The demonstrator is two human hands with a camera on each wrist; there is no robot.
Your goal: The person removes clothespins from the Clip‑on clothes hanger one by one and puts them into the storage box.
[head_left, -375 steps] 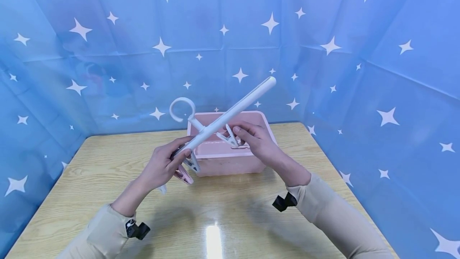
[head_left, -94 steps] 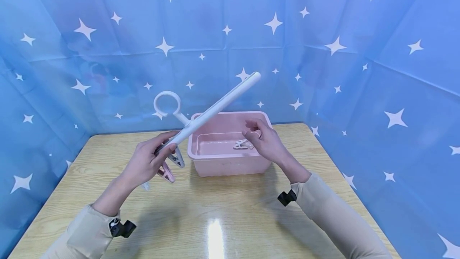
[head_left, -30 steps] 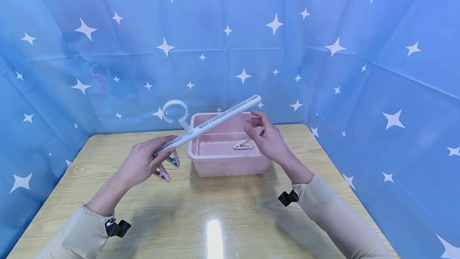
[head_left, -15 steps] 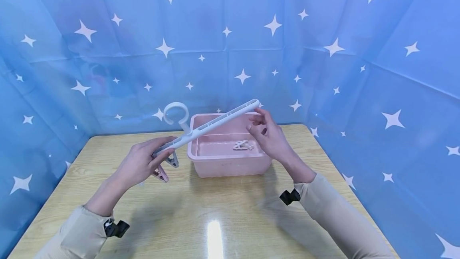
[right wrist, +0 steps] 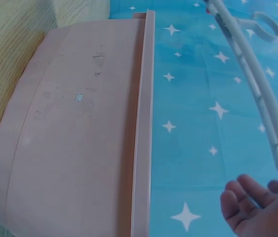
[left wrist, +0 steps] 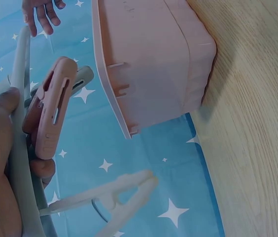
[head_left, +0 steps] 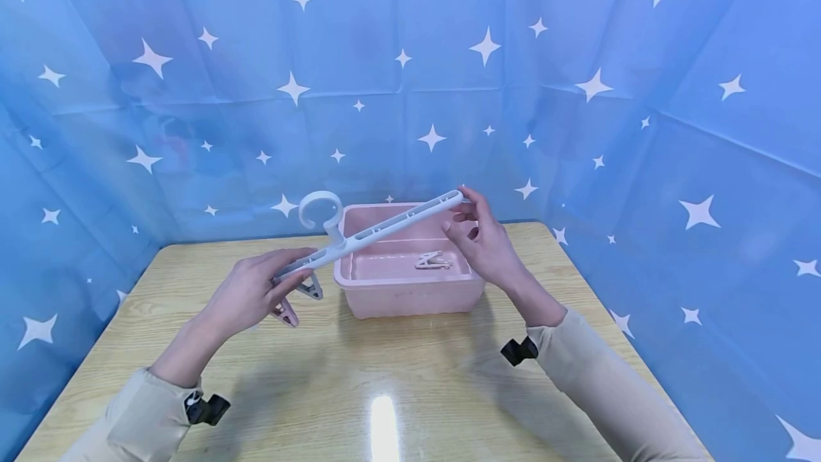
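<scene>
In the head view my left hand (head_left: pixel 246 294) grips one arm of a pale-blue plastic clothes hanger (head_left: pixel 378 229), its hook upward. A grey clip (head_left: pixel 311 288) and a pink clip (head_left: pixel 286 314) hang below that arm; a white clip (left wrist: pixel 133 202) shows in the left wrist view. My right hand (head_left: pixel 489 248) is at the hanger's far end. One fingertip seems to touch the end, while the other fingers are loosely bent and hold nothing. Inside the pink bin (head_left: pixel 410 299), under the hanger, lies a whitish-pink clip (head_left: pixel 432 260).
The bin stands on a wood-grain table (head_left: pixel 378 355) towards its back edge. Behind and beside the table hangs a blue curtain (head_left: pixel 359 34) with white stars.
The clip my right hand held over the bin earlier is out of that hand; one lies in the bin. The hanger's far end has lowered, its slotted side turning up, and meets my right fingertip.
</scene>
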